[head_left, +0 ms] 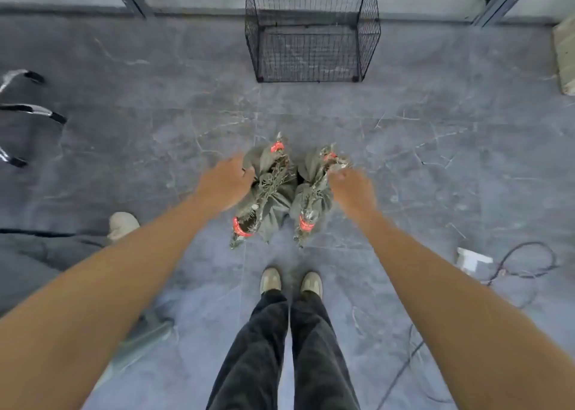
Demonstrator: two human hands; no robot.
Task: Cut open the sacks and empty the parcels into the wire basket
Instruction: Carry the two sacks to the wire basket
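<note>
Two grey-green sacks hang side by side in front of me, each tied at both ends with red bands. My left hand [225,181] grips the left sack [270,191] at its side. My right hand [350,188] grips the right sack [312,191] by its bunched cloth. Both sacks are held above the grey floor. The black wire basket [311,51] stands on the floor straight ahead, beyond the sacks, and nothing shows inside it.
My feet [291,282] stand just behind the sacks. A white box with a dark cable [474,258] lies at the right. Another person's shoe [123,224] is at the left. Metal chair legs [34,111] show far left, shelf uprights at the back.
</note>
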